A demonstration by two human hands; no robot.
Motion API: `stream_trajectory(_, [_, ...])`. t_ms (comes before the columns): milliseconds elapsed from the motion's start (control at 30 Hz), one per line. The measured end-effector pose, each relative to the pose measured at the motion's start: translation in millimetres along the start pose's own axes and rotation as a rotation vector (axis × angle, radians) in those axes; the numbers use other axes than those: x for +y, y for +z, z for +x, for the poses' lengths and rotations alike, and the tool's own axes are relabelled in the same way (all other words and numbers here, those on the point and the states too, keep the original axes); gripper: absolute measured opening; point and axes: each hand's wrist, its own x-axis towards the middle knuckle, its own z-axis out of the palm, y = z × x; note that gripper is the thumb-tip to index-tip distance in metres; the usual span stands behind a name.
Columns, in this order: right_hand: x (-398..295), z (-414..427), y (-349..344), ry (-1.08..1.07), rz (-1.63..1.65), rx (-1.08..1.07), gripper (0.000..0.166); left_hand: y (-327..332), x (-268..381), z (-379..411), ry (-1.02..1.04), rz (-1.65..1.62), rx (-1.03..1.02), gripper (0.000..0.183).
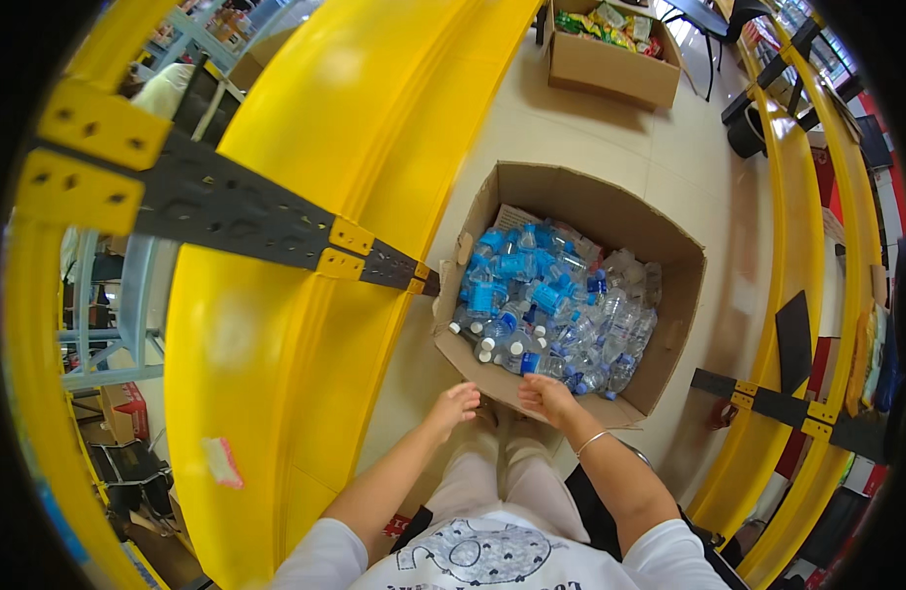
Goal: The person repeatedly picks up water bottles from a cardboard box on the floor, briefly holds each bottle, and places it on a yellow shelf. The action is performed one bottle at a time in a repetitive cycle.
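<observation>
Before me on the floor stands a large open cardboard box (600, 186). It holds many plastic bottles in a loose heap: blue-labelled bottles (513, 265) on the left, clear bottles (619, 317) on the right, and white-capped ones (497, 343) nearer me. My left hand (454, 407) is in the air just outside the box's near left edge, fingers apart and holding nothing. Over the near rim is my right hand (545, 397), empty too, with its fingers loosely spread and close to a blue-labelled bottle (540, 363). Whether it touches the rim I cannot tell.
Yellow metal shelving (335, 169) rises close on my left, with a dark perforated upright (239, 206) across it. More yellow shelving (789, 221) runs along the right. Beyond the box, another cardboard box (611, 74) of colourful packets sits on the tiled floor (571, 136), near a black chair (707, 22).
</observation>
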Motion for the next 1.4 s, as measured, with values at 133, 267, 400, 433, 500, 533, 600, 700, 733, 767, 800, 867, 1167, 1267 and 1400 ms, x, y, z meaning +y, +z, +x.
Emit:
stream_trajectory(133, [-20.3, 72.4, -5.2, -0.057, -0.044, 0.086, 0.036, -8.6, 11.5, 104.5, 0.006, 0.133, 0.067, 0.034])
stream_trajectory(267, [-20.7, 154.2, -0.1, -0.071, -0.158, 0.076, 0.038, -33.6, 8.3, 210.3, 0.159, 0.430, 0.181, 0.037])
stream_trajectory(400, [-24.6, 221.9, 11.0, -0.219, -0.190, 0.090, 0.040, -52.4, 0.4, 280.9, 0.279, 0.519, 0.292, 0.042])
stream_trajectory(433, [-25.9, 237.5, 11.7, -0.257, -0.226, 0.116, 0.041, -47.8, 6.6, 287.8, 0.264, 0.500, 0.319, 0.043])
stream_trajectory(500, [-27.4, 266.2, 15.5, -0.336, -0.303, 0.157, 0.042, -38.6, 16.4, 293.6, 0.227, 0.461, 0.343, 0.046])
stream_trajectory(533, [-30.6, 274.3, 21.9, -0.316, -0.275, 0.171, 0.043, -33.6, 20.1, 292.6, 0.202, 0.442, 0.339, 0.047])
stream_trajectory(600, [-34.2, 284.8, 32.5, -0.275, -0.223, 0.195, 0.044, -29.5, 20.8, 300.1, 0.230, 0.389, 0.323, 0.049])
stream_trajectory(700, [-33.0, 291.8, 40.0, -0.211, -0.222, 0.160, 0.046, -21.6, 17.0, 293.0, 0.206, 0.364, 0.347, 0.048])
stream_trajectory(733, [-40.4, 280.2, 46.1, -0.160, -0.179, 0.187, 0.047, -27.8, 9.6, 298.4, 0.237, 0.340, 0.326, 0.048])
stream_trajectory(767, [-34.4, 282.9, 44.8, -0.163, -0.207, 0.142, 0.046, -30.5, 8.3, 295.7, 0.185, 0.348, 0.325, 0.049])
stream_trajectory(800, [-26.8, 286.5, 36.6, -0.170, -0.230, 0.111, 0.046, -24.7, 14.9, 285.3, 0.135, 0.358, 0.309, 0.049])
stream_trajectory(867, [-12.7, 282.2, 30.2, -0.250, -0.234, 0.097, 0.052, -27.8, 4.3, 275.0, 0.103, 0.339, 0.281, 0.050])
stream_trajectory(1167, [-12.2, 115.0, 57.6, -0.441, -0.028, 0.104, 0.047, 8.4, 22.4, 109.4, 0.103, -0.071, 0.147, 0.050])
stream_trajectory(1267, [-12.4, 51.8, 75.7, -0.507, 0.006, 0.080, 0.047, 12.9, 18.7, 56.5, 0.331, -0.082, 0.156, 0.048])
stream_trajectory(1400, [-30.7, -32.9, 99.2, -0.647, -0.037, 0.075, 0.048, 29.3, 53.8, -30.6, 0.487, -0.112, 0.060, 0.050])
